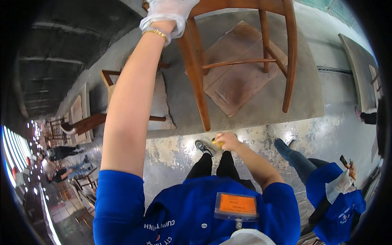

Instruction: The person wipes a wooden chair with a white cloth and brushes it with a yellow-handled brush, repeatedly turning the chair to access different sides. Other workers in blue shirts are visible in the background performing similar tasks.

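Observation:
My left hand [169, 12], in a thin whitish glove, reaches to the top edge beside a brown wooden chair [290, 53]. Its fingers run out of the picture, so their grip is hidden. The chair stands on a stained cardboard sheet [234, 87] laid over a grey platform [304, 96]. Lower down, my bare right hand [228, 141] is closed around a small yellow thing [219, 143], mostly covered by the fingers. That hand hangs in front of my legs, apart from the chair.
On the left is another wooden chair [87, 123], partly behind my left arm. A co-worker in blue [332, 196] stands at the right, a gloved hand near a dark-bladed brush-like tool [345, 162]. A board [354, 69] leans at the far right. More people [61, 169] are at far left.

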`<state>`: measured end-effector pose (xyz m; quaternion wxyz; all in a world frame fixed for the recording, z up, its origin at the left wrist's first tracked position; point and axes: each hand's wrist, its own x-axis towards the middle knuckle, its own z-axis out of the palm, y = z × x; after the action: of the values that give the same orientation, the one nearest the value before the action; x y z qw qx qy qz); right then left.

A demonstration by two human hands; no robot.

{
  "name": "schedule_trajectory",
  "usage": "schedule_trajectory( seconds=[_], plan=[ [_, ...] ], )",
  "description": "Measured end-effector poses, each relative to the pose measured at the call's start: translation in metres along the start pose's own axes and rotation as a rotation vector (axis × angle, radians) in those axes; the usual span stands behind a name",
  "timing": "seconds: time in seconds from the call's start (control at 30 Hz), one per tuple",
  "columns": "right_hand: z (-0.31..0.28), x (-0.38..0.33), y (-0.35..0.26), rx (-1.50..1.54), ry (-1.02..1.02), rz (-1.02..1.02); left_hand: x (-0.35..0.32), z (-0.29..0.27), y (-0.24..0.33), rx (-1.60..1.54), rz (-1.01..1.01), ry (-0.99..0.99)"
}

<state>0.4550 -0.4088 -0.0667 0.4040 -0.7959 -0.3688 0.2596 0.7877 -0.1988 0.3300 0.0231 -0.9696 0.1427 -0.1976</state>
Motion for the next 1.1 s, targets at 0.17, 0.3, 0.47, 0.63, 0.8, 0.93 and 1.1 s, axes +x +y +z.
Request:
schedule_trajectory(
  seconds=[0.17, 0.3, 0.47, 0.63, 0.8, 0.93, 1.1],
  plan=[
    [-0.082, 0.062, 0.012, 0.452, 1.349, 0.074, -0.017, -0.004, 0.016, -0.231, -0.289, -0.021],
    [-0.138, 0.14, 0.004, 0.538, 1.008, -0.11, -0.055, -0.009, 0.033, -0.235, -0.401, 0.037],
    [-0.22, 0.101, 0.077, 0.263, 1.221, 0.159, -0.078, -0.009, 0.049, -0.382, -0.418, 0.121],
    [-0.226, 0.058, 0.107, -0.178, 1.576, 0.491, -0.08, -0.003, 0.056, -0.478, -0.435, 0.167],
    [-0.147, 0.117, 0.028, 0.116, 1.045, 0.149, -0.089, -0.012, 0.069, -0.584, -0.419, 0.18],
    [-0.17, 0.095, 0.039, 0.256, 0.977, -0.105, -0.108, -0.021, 0.086, -0.697, -0.437, 0.193],
    [-0.239, 0.052, 0.09, -0.134, 1.819, 0.609, -0.134, -0.028, 0.095, -0.585, -0.425, 0.128]
  ],
)
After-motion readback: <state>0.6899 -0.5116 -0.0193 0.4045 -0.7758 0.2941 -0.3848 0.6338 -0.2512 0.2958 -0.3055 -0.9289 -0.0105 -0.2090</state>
